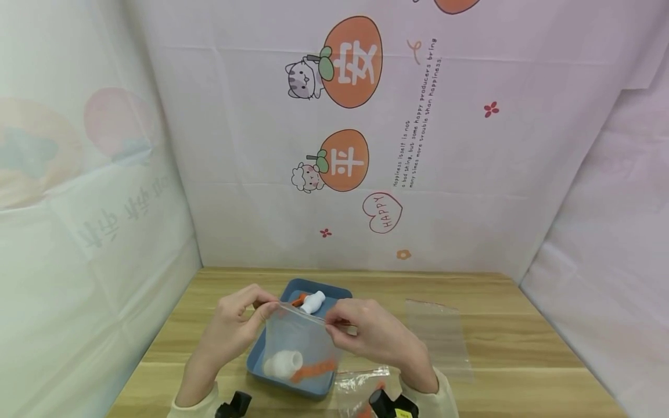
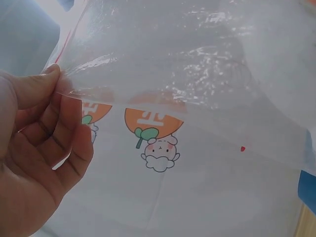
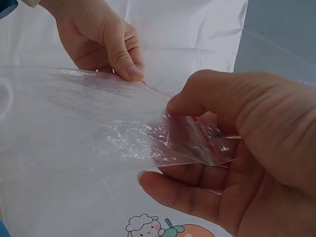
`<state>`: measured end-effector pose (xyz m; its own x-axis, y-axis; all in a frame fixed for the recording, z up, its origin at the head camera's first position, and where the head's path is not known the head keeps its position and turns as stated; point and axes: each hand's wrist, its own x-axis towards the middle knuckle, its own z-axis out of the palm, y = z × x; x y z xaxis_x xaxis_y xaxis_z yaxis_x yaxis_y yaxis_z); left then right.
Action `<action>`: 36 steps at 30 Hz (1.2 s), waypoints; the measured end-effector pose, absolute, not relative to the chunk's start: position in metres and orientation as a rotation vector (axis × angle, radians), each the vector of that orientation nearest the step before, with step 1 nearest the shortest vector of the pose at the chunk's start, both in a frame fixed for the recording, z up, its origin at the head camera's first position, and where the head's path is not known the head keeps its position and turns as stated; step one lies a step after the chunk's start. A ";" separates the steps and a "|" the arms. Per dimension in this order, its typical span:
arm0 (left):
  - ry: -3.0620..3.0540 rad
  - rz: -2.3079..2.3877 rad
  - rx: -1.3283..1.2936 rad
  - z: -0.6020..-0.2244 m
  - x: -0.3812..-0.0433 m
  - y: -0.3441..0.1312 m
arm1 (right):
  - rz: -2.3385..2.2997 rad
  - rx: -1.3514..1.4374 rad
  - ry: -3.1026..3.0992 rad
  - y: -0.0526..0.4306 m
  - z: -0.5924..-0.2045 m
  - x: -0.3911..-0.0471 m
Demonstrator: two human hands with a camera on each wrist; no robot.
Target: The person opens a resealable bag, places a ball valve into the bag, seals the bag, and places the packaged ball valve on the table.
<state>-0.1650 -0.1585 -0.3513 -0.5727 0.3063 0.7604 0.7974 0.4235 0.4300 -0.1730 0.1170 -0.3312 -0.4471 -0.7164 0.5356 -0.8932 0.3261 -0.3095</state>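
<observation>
Both hands hold up a clear zip-lock bag [image 1: 302, 342] by its top edge, above a blue tray. With thumb and fingers, my left hand [image 1: 232, 325] pinches the bag's left top corner. My right hand [image 1: 373, 334] pinches the same edge near its right end, and the red zip line [image 3: 205, 133] runs by its thumb in the right wrist view. Through the hanging bag show a white pipe-like piece [image 1: 284, 364] and an orange piece [image 1: 315, 370]; whether these are inside it or behind it in the tray is hard to tell.
In the far part of the blue tray [image 1: 253, 364] lie a white bulbous piece [image 1: 313, 302] and an orange piece [image 1: 299, 299]. A flat clear bag [image 1: 439, 339] lies on the wooden table at right. Another zip bag [image 1: 360, 386] with orange pieces is near the front.
</observation>
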 end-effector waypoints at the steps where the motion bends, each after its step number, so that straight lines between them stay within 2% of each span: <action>1: -2.100 -1.080 -0.920 -0.351 -0.165 -0.159 | 0.830 1.442 -2.299 0.117 -0.331 -0.173; 36: -2.034 -1.056 -0.924 -0.350 -0.166 -0.168 | 0.856 1.415 -2.339 0.121 -0.327 -0.172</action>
<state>-0.1663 -0.1679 -0.3500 -0.5339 0.2837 0.7966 0.8147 0.4248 0.3947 -0.1715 0.1206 -0.3273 -0.4831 -0.7098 0.5126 -0.8730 0.3460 -0.3438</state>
